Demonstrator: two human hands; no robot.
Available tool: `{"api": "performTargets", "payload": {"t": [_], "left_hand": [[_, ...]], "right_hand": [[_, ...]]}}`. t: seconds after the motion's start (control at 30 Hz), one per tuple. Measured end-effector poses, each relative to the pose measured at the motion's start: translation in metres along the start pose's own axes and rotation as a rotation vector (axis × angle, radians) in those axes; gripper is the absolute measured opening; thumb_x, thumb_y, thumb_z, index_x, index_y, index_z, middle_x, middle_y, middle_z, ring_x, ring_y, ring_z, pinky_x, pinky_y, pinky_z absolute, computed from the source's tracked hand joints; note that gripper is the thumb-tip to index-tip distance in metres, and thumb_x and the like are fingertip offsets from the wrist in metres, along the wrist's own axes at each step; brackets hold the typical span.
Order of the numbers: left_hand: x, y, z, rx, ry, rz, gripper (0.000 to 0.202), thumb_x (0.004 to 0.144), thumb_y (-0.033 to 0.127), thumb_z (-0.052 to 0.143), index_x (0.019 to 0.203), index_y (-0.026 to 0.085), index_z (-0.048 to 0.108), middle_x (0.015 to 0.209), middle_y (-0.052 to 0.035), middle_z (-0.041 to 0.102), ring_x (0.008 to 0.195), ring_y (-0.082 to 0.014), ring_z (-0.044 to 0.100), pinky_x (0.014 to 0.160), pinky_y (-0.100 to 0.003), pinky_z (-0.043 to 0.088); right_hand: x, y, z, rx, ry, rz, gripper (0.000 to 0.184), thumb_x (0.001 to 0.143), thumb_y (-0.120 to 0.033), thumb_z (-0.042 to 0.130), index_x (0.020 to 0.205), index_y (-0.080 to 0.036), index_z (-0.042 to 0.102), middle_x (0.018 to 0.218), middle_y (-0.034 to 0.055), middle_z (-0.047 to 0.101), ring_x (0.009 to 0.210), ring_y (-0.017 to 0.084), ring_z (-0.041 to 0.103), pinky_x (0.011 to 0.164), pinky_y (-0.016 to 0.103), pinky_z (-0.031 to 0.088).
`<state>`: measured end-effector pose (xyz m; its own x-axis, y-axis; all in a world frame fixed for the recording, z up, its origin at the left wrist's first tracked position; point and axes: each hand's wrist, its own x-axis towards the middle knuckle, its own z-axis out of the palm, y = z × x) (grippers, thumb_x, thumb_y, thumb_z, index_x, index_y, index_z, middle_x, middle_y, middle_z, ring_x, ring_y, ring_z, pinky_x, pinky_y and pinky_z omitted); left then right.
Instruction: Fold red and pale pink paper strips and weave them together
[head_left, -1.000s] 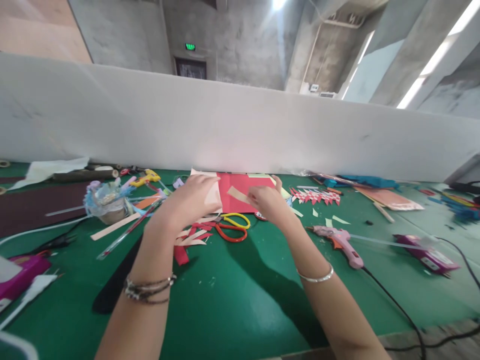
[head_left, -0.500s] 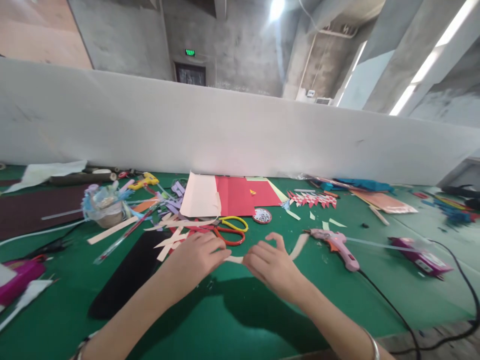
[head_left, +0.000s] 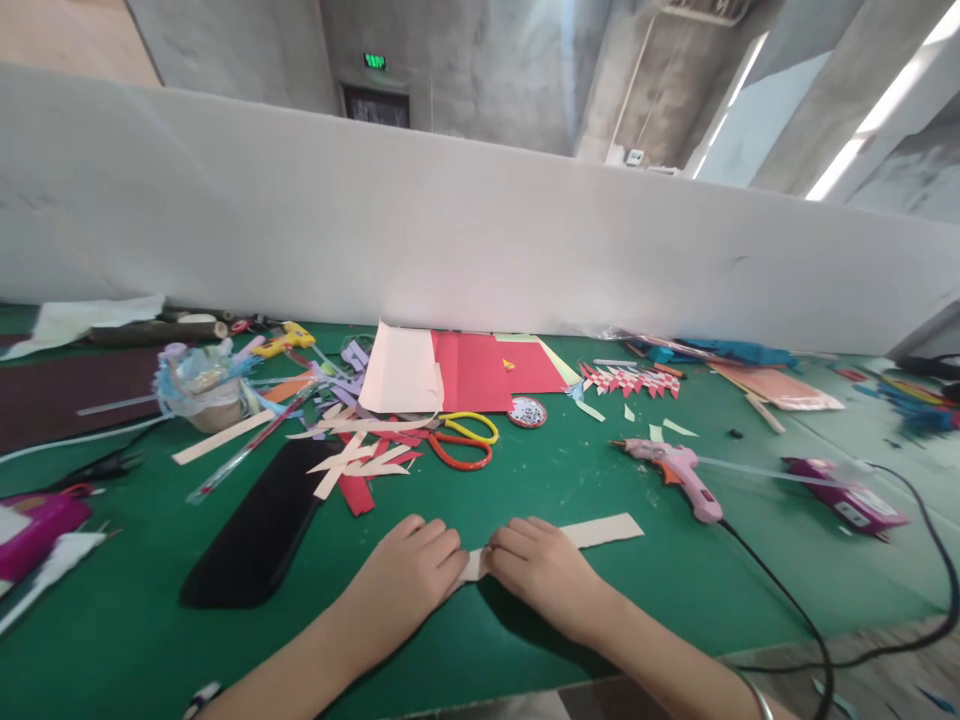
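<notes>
A long beige paper strip lies on the green table near its front edge. My left hand and my right hand rest side by side on the strip's left part, fingers curled and pinching it between them. The strip's right end sticks out free to the right of my right hand. Behind my hands lie red and yellow scissors among cut paper strips, with red paper sheets and a cream sheet further back.
A pink glue gun with a black cord lies right of my hands, another purple one beyond it. A black oblong piece lies to the left. A cup with craft bits stands far left. A white partition wall backs the table.
Both hands drew back from the red sheets at the far side to the table's front edge, bringing the beige strip with them and setting it flat on the green surface.
</notes>
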<state>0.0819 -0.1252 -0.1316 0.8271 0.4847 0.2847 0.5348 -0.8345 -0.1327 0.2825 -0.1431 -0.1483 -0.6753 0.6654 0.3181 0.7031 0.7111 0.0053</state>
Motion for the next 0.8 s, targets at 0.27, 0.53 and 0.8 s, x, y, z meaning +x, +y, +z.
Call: {"api": "performTargets", "payload": {"t": [0.27, 0.53, 0.8], "left_hand": [[-0.015, 0.004, 0.003, -0.057, 0.086, -0.053, 0.023, 0.088, 0.016, 0.043, 0.067, 0.018, 0.052, 0.063, 0.002, 0.053, 0.06, -0.0138, 0.044, 0.055, -0.029, 0.023], [-0.024, 0.008, 0.0, -0.148, 0.039, -0.188, 0.031, 0.091, 0.015, 0.034, 0.067, 0.018, 0.055, 0.064, 0.001, 0.055, 0.059, -0.0121, 0.046, 0.054, -0.027, 0.027], [-0.023, 0.014, 0.0, -0.291, 0.039, -0.382, 0.025, 0.087, 0.02, 0.041, 0.067, 0.019, 0.056, 0.065, 0.0007, 0.057, 0.062, -0.0131, 0.051, 0.055, -0.024, 0.035]], "right_hand": [[-0.005, 0.012, -0.002, 0.38, -0.074, 0.055, 0.017, 0.09, -0.025, 0.043, 0.085, -0.02, 0.058, 0.088, 0.0015, 0.061, 0.082, 0.011, 0.052, 0.069, 0.023, 0.038], [-0.003, 0.003, -0.004, 0.238, -0.06, 0.063, 0.022, 0.091, -0.021, 0.038, 0.085, -0.019, 0.059, 0.079, 0.0016, 0.061, 0.075, 0.013, 0.051, 0.066, 0.025, 0.035], [0.005, -0.006, -0.003, 0.185, -0.096, 0.096, 0.017, 0.089, -0.026, 0.043, 0.083, -0.021, 0.058, 0.076, 0.0005, 0.057, 0.072, 0.013, 0.047, 0.063, 0.026, 0.031]]}}
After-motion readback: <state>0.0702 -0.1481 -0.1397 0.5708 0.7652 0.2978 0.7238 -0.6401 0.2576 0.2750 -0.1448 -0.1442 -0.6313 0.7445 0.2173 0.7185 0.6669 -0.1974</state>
